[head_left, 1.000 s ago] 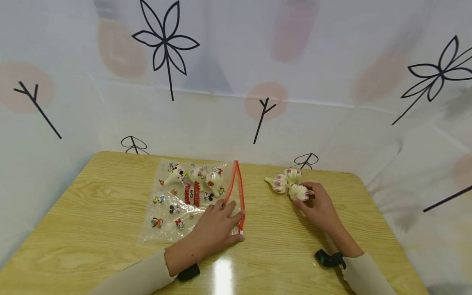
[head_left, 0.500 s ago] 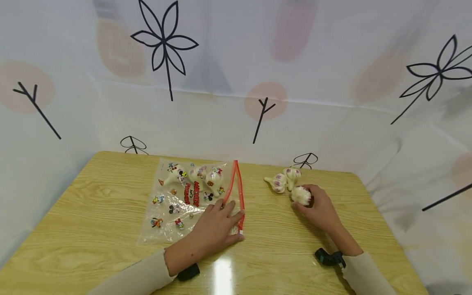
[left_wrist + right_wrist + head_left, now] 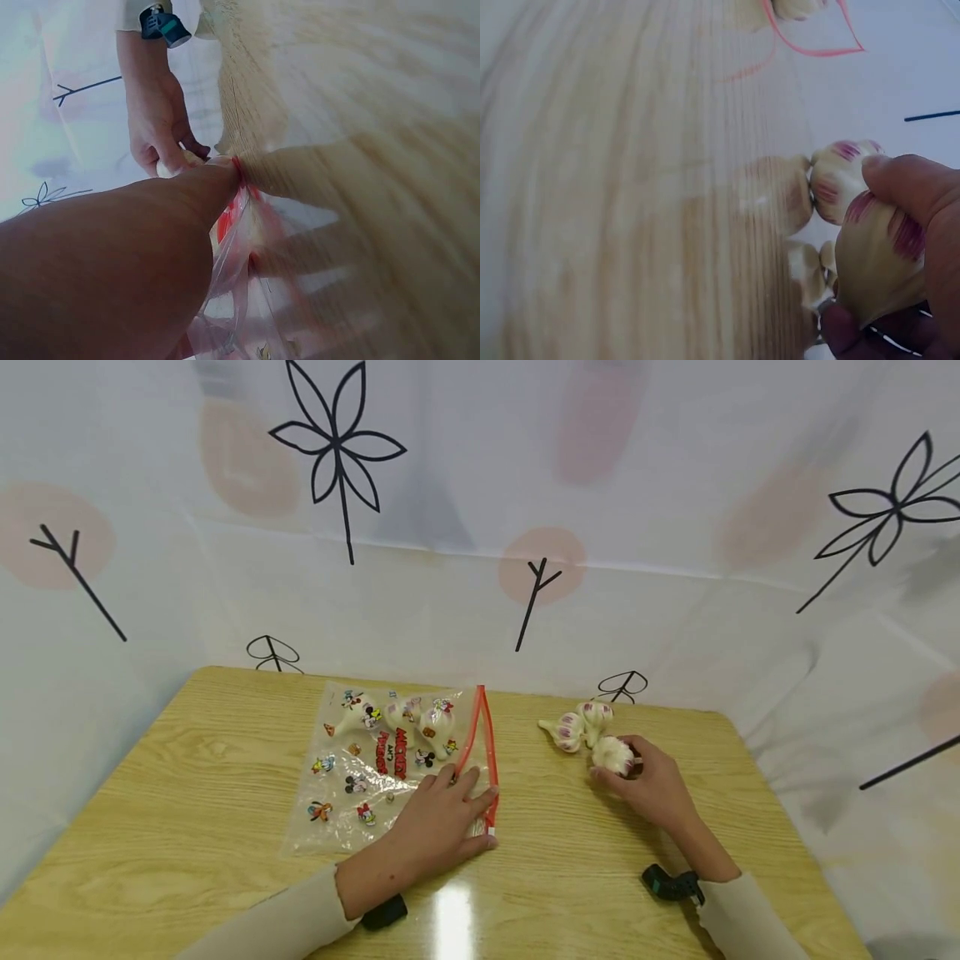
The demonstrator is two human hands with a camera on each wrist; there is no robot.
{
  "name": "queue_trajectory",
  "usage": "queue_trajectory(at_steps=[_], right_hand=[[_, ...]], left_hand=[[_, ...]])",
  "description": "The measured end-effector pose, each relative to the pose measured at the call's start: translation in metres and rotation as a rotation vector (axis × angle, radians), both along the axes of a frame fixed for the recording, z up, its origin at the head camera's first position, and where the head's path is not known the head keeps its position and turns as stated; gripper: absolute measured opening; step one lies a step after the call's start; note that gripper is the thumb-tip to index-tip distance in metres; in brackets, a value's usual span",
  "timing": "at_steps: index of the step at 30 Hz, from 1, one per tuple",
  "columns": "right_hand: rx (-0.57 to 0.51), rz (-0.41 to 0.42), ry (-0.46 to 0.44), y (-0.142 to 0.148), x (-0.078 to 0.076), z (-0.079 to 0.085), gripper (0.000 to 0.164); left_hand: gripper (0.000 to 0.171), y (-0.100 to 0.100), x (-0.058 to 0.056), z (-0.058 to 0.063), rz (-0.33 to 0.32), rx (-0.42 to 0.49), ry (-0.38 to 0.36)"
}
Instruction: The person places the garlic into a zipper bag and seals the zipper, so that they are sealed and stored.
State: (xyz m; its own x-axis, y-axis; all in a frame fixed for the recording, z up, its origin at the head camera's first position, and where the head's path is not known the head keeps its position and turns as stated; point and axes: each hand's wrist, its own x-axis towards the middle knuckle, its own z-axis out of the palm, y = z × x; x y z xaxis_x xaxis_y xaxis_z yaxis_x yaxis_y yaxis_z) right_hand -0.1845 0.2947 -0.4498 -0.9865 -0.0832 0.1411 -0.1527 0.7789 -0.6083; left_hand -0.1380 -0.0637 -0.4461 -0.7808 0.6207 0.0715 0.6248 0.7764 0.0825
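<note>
My right hand (image 3: 651, 781) grips a white, purple-streaked garlic bulb (image 3: 613, 756) between thumb and fingers. In the right wrist view the thumb lies along the top of this bulb (image 3: 877, 259), with fingertips underneath. Just beyond it, two more garlic bulbs (image 3: 567, 732) sit together on the table. On the left, my left hand (image 3: 438, 822) rests with spread fingers on a clear zip bag (image 3: 337, 818) printed with cartoon figures. Its fingertips lie by the red zip edge (image 3: 489, 735), where the two strips stand apart. Several garlic bulbs (image 3: 401, 714) show through the bag.
Both hands work over a light wood-grain table (image 3: 187, 793). A pale cloth (image 3: 420, 627) with flower and twig drawings hangs behind it and at the sides. Dark wrist cameras are strapped at both cuffs, the right one (image 3: 671, 885) close above the tabletop.
The gripped garlic bulb has shifted slightly right and toward me, away from the other two, and has turned in my right fingers. My left hand and the bag stay in place.
</note>
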Motion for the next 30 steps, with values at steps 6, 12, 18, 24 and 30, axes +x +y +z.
queue_trajectory(at_steps=[6,12,18,24,30], right_hand=[[0.019,0.017,0.043,0.000,0.000,0.002,0.061],[0.021,0.040,0.054,-0.002,0.002,0.004,0.056],[-0.009,0.092,0.152,-0.011,0.004,0.006,0.045],[-0.077,0.136,0.195,-0.022,0.004,0.003,0.052],[-0.092,0.149,0.188,-0.035,0.005,0.006,0.062]], left_hand=[[0.068,0.001,0.000,0.001,-0.001,-0.006,0.007],[0.068,0.001,0.001,0.003,-0.005,0.003,0.003],[0.068,0.001,0.001,0.003,-0.001,-0.004,0.007],[0.068,0.000,0.001,0.002,-0.002,-0.017,0.013],[0.069,0.000,0.001,0.002,-0.004,-0.019,0.021]])
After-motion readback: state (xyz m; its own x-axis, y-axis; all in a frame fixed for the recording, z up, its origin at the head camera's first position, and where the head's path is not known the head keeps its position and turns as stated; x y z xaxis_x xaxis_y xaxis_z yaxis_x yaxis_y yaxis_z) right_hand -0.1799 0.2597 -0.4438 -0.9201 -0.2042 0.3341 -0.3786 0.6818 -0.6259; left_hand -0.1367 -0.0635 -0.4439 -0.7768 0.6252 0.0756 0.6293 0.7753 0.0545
